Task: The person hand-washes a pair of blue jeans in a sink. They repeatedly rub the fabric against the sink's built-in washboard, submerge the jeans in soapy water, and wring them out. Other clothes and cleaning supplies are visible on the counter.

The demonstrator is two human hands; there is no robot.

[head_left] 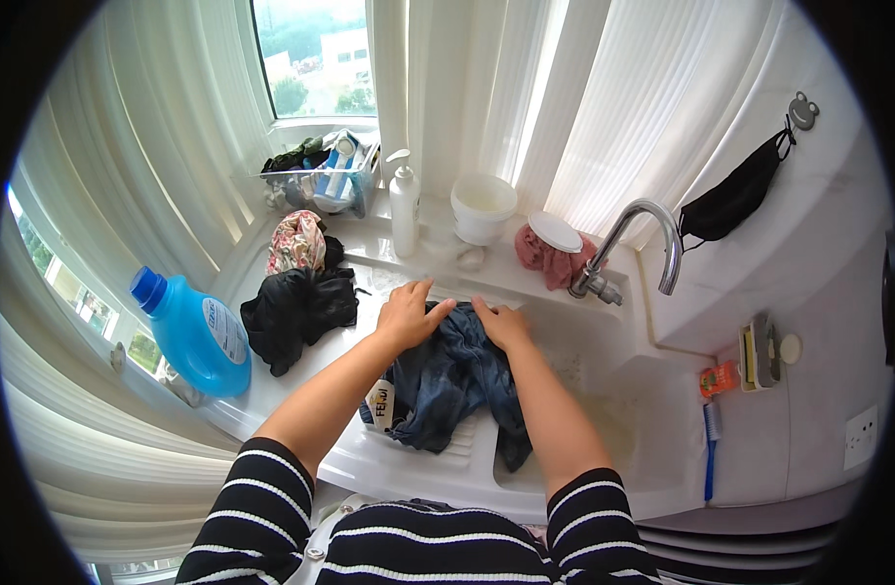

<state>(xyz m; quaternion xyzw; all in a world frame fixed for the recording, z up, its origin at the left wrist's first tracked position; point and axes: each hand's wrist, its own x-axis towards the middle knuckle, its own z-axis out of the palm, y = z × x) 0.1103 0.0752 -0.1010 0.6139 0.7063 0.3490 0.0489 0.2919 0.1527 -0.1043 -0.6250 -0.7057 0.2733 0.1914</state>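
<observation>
A wet, dark blue garment [452, 375] lies bunched over the ribbed washboard part of the white sink. Its lower end hangs over the basin's edge, and a white patch with dark lettering shows at its left side. My left hand [406, 314] grips its far left edge, thumb lying toward the middle. Opposite it, my right hand [504, 325] holds the far right edge. The two thumbs point toward each other across the cloth. The undersides of the fingers are hidden.
A blue detergent bottle [199, 331] and black clothes [296, 312] stand left. Behind are a floral cloth [296, 242], clear bin [321, 175], pump bottle [404, 210], white tub [483, 207] and pink cloth [540, 261]. The faucet [647, 224] arches right; a blue brush [711, 448] lies beyond.
</observation>
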